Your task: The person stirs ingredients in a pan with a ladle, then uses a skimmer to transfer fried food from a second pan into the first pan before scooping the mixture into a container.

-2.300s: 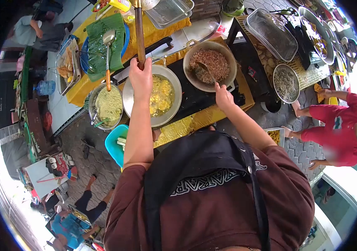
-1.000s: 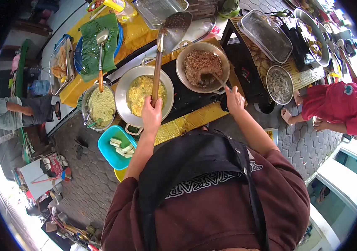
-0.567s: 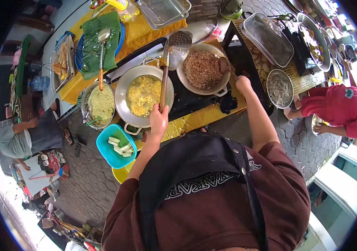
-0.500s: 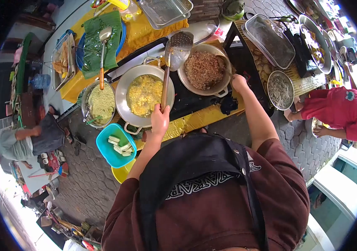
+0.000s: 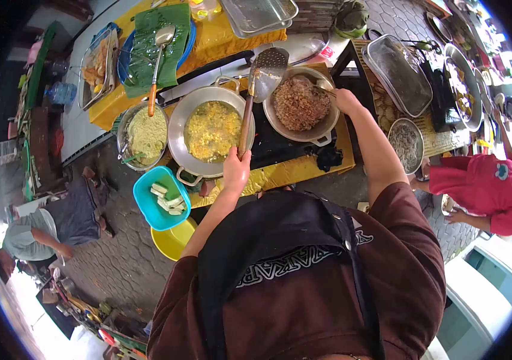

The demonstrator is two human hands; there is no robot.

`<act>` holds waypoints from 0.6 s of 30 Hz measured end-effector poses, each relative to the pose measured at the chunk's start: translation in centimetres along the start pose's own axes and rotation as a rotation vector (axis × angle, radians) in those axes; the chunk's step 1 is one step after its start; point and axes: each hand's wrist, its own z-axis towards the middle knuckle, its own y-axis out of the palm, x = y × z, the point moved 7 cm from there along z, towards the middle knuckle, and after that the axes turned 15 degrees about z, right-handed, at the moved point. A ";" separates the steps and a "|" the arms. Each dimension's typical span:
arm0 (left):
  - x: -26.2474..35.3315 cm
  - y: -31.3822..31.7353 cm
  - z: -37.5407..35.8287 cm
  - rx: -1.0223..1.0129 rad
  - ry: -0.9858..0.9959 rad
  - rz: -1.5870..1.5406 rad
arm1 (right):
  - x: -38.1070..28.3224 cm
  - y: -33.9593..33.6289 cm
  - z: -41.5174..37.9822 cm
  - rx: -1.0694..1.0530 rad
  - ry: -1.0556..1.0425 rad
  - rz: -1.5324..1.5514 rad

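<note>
1. We grip a slotted turner (image 5: 268, 75) in our left hand (image 5: 236, 173), likely best kept level against drips.
2. Our right hand (image 5: 348, 103) grips a spoon (image 5: 326, 92) in the right pan (image 5: 304, 136), amid crumbly brown food (image 5: 299, 108); slow scrapes should stir evenly.
3. Yellow food (image 5: 211, 131) sits in the left pan (image 5: 178, 127), batter (image 5: 147, 133) in a metal bowl (image 5: 122, 129), pale pieces (image 5: 175, 203) in a teal tub (image 5: 147, 211).

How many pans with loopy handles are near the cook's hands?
2: the yellow-food pan by the left hand, and the brown-food pan by the right hand. Others may hide further off.
</note>
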 end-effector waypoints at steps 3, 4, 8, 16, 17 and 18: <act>0.4 -0.3 0.0 -0.067 -0.044 0.034 | -4.9 -4.0 -2.1 -0.011 -0.250 -0.161; 0.4 -0.4 0.1 -0.066 -0.049 0.033 | -5.4 -5.4 -2.3 0.036 -0.238 -0.073; 0.1 0.0 0.2 -0.074 -0.067 0.005 | -8.0 -6.6 -0.6 0.084 -0.225 -0.257; 0.2 0.4 0.4 -0.092 -0.087 0.053 | -13.3 -1.3 -1.4 -0.086 -0.510 -0.572; 0.2 0.3 0.4 -0.059 -0.074 0.051 | -12.6 -1.5 -2.0 -0.087 -0.508 -0.573; 0.2 0.1 0.4 -0.025 -0.061 0.049 | -12.4 -3.0 -4.2 -0.116 -0.461 -0.628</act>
